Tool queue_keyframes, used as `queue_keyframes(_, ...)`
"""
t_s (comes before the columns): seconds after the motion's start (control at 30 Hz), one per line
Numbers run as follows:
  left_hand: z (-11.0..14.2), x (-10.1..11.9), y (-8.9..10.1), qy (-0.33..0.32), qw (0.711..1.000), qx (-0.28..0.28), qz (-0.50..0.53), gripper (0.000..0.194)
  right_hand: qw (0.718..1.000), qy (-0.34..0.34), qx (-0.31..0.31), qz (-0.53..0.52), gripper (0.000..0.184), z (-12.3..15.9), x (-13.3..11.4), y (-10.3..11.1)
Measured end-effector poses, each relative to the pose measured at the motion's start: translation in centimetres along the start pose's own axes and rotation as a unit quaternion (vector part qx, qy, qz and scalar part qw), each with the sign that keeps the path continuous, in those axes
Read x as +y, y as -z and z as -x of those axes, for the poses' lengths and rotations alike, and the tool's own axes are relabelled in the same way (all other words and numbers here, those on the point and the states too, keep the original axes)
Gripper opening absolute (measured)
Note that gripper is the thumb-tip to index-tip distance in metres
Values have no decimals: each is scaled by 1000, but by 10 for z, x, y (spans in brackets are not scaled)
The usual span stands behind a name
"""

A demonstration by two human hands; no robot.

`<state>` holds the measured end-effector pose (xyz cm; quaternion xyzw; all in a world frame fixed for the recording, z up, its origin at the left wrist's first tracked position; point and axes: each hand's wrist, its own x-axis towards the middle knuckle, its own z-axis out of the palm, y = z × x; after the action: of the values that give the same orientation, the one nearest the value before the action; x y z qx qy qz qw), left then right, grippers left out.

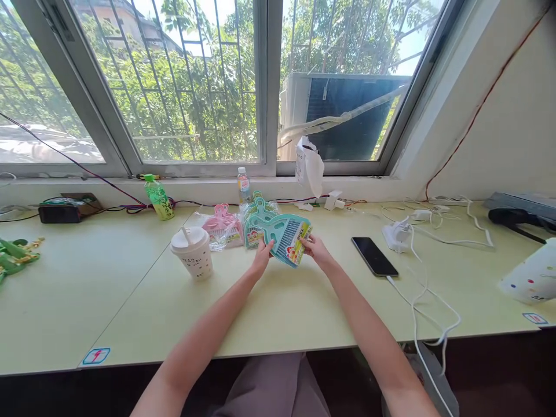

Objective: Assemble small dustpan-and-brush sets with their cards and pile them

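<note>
A teal mini dustpan and brush set [284, 231] with a colourful label is tilted in the air above the table, its handle pointing to the upper left. My left hand [262, 259] grips its lower left edge, thumb on the front. On the label side, my right hand [318, 250] is closed round the right edge. Just behind, a green dustpan set [258, 204] in clear wrapping stands partly hidden by the held one. To its left lies a pink dustpan set [222, 223], also in clear plastic.
A lidded paper cup [193, 255] with a straw stands left of my left arm. Right of my hands lies a black phone [374, 256] with a white charging cable [414, 310]. Along the window wall are a green bottle [158, 198], a clear bottle [244, 184] and loose wires.
</note>
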<state>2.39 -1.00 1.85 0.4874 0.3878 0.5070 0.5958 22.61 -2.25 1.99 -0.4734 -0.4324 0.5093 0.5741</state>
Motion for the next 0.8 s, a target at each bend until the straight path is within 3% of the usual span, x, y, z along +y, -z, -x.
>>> queue_keyframes(0.1, 1, 3, 4, -70, 992, 85, -66, 36, 986, 1, 70, 154, 18, -3, -5, 20)
queue_keyframes(0.2, 0, 7, 10, -136, 980, 87, -115, 31, 952, 30, 181, 245, 23, -4, -8, 52)
queue_keyframes(0.27, 0, 6, 10, -146, 979, 49, -134, 34, 894, 79, 270, 350, 38, -2, -10, 69)
queue_keyframes(0.33, 1, 3, 8, -145, 977, 24, -153, 37, 817, 143, 335, 446, 48, 2, -14, 76)
queue_keyframes(0.37, 3, 1, 6, -144, 976, 18, -162, 38, 789, 176, 349, 474, 47, 5, -17, 73)
queue_keyframes(0.43, 6, -2, 2, -142, 975, 14, -172, 41, 760, 233, 332, 508, 35, 12, -22, 57)
queue_keyframes(0.63, 17, -1, -5, -182, 962, 10, -204, 41, 772, 285, 105, 558, 30, 35, -15, -35)
queue_keyframes(0.7, 21, -1, -7, -190, 957, 37, -213, 40, 783, 289, 74, 545, 28, 39, -7, -52)
queue_keyframes(0.8, 23, -1, -9, -191, 956, 33, -221, 40, 834, 273, 80, 473, 29, 37, -2, -55)
